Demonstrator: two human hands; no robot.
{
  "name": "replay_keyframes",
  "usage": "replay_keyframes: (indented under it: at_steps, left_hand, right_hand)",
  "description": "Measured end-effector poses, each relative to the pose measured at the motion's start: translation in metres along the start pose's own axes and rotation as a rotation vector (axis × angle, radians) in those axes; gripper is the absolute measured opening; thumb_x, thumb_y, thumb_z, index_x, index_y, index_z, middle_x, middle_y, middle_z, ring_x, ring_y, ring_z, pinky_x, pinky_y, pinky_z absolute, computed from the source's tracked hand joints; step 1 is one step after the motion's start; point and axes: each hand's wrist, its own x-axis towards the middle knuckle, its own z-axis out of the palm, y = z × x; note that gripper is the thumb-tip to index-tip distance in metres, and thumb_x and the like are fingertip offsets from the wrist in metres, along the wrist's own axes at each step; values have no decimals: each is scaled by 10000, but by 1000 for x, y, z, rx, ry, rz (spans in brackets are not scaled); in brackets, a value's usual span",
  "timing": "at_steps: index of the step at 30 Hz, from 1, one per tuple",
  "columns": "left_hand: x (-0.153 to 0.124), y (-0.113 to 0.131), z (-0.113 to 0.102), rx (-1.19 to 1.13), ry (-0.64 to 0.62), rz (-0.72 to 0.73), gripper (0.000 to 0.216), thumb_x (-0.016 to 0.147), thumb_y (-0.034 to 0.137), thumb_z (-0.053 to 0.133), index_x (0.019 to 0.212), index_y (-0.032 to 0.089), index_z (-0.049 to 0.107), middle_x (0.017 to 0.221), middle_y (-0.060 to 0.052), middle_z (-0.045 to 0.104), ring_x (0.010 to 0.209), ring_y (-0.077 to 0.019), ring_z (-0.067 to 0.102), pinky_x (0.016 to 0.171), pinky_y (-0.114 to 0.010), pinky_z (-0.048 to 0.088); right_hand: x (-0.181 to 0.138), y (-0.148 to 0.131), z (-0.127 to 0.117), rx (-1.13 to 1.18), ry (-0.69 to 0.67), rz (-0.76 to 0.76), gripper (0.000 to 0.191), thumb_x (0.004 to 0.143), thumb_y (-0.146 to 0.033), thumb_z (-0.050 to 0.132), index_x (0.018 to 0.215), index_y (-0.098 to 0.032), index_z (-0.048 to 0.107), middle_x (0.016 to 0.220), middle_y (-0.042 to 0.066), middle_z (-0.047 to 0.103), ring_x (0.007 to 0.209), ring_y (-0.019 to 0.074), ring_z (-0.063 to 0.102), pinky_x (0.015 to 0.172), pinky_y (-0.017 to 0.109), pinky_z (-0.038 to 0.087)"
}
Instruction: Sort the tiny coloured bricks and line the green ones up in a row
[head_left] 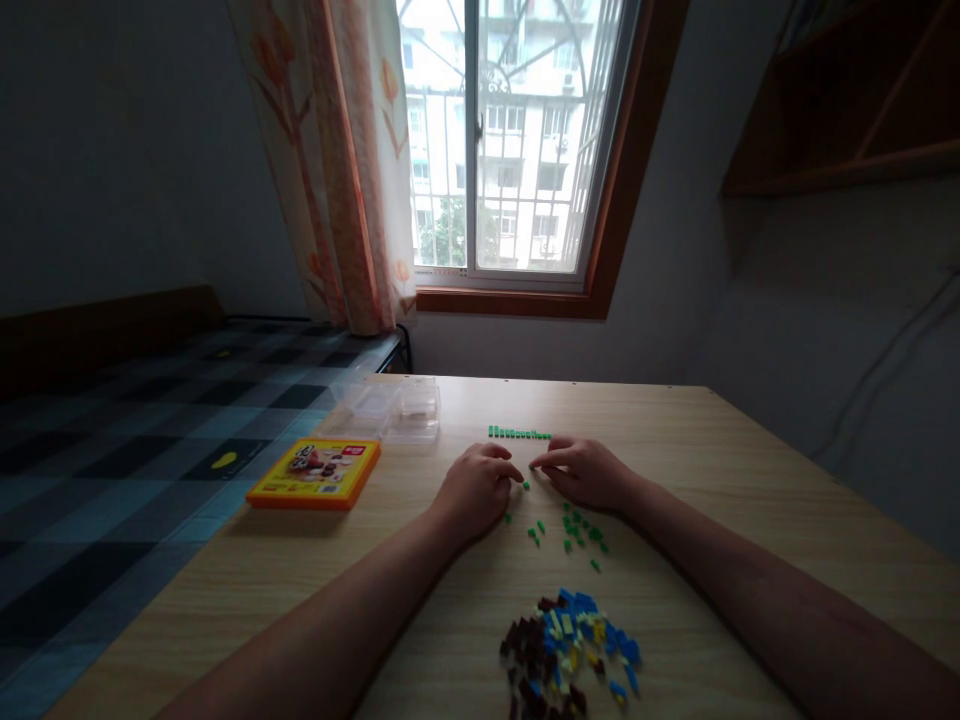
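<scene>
My left hand [480, 487] rests on the table with its index finger stretched out beside a small green block [526, 485], and nothing shows in its fingers. Opposite it, my right hand [589, 470] has its fingertips at another tiny green building block [532, 466], which looks held at their ends. Just beyond the hands runs a neat row of green blocks [517, 433], its right end close to my right knuckles. Several loose green blocks [577, 525] lie scattered nearer to me, between my forearms.
A mixed pile of brown, blue, yellow and cream blocks [559, 640] lies near the front of the wooden table [300, 600]. To the left are a yellow-orange box [315, 474] and a clear plastic case [405, 410]. A checked bed [150, 430] adjoins the table's left side.
</scene>
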Motion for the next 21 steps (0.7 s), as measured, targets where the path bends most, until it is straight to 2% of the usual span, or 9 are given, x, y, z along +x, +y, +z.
replay_keyframes:
  at_steps: [5, 9, 14, 21]
  left_hand:
    - [0, -1, 1, -9, -7, -7, 305, 769, 59, 608, 834, 283, 804, 1085, -37, 707, 1035, -211, 628, 984, -374, 502]
    - [1, -1, 2, -5, -8, -4, 311, 769, 50, 599, 837, 274, 804, 1080, -38, 711, 1029, -211, 629, 982, -372, 501]
    - [1, -1, 1, -5, -9, -1, 309, 777, 49, 584, 847, 256, 803, 1072, -45, 714, 1022, -210, 630, 983, -367, 498]
    - [2, 1, 0, 3, -6, 19, 304, 775, 46, 584, 839, 249, 801, 1051, -44, 716, 1006, -206, 629, 971, -357, 502]
  right_hand:
    - [-4, 29, -8, -64, 66, 90, 211, 882, -243, 581, 960, -257, 776, 884, 48, 684, 705, 138, 608, 696, 249, 455]
    - [-6, 50, -8, -97, 60, 199, 249, 907, -283, 556, 1022, -259, 776, 875, 44, 678, 686, 138, 599, 685, 256, 446]
    - [-4, 54, -5, -145, 44, 282, 269, 922, -323, 548, 1090, -305, 757, 895, 26, 682, 712, 139, 606, 665, 248, 424]
    - [-2, 56, -3, -156, 49, 287, 280, 938, -317, 536, 1125, -313, 744, 898, 25, 689, 732, 141, 619, 674, 245, 426]
